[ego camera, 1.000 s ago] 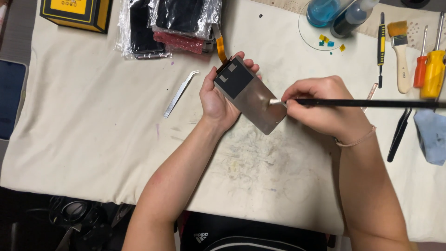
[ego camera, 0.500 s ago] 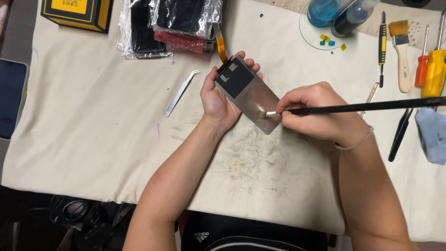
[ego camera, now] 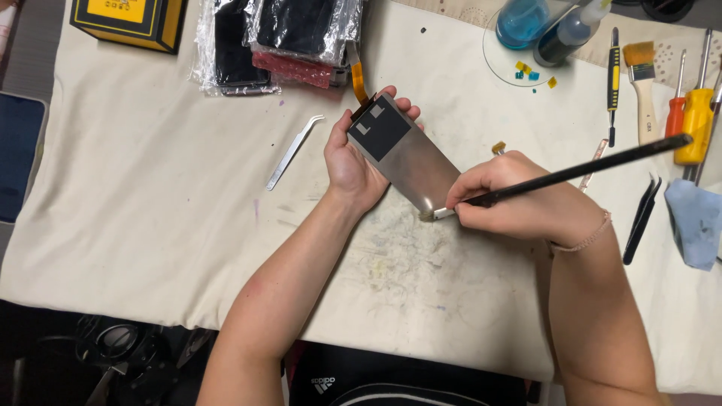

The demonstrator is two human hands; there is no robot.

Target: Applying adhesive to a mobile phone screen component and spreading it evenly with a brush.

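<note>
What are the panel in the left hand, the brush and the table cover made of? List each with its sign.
Screen panel: back looks like brushed metal, with a dull grey sheen and a black patch.
Brush: glossy black handle, wood or plastic; metal ferrule.
Table cover: cream woven cloth, creased and stained.

The right hand (ego camera: 519, 207) drew the long black brush (ego camera: 579, 171) down the phone screen panel (ego camera: 402, 154), its tip travelling from the panel's middle to the lower corner; the handle tilted upward.

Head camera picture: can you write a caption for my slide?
Left hand holds a grey phone panel while the right hand touches a thin black brush to its lower corner.
</note>
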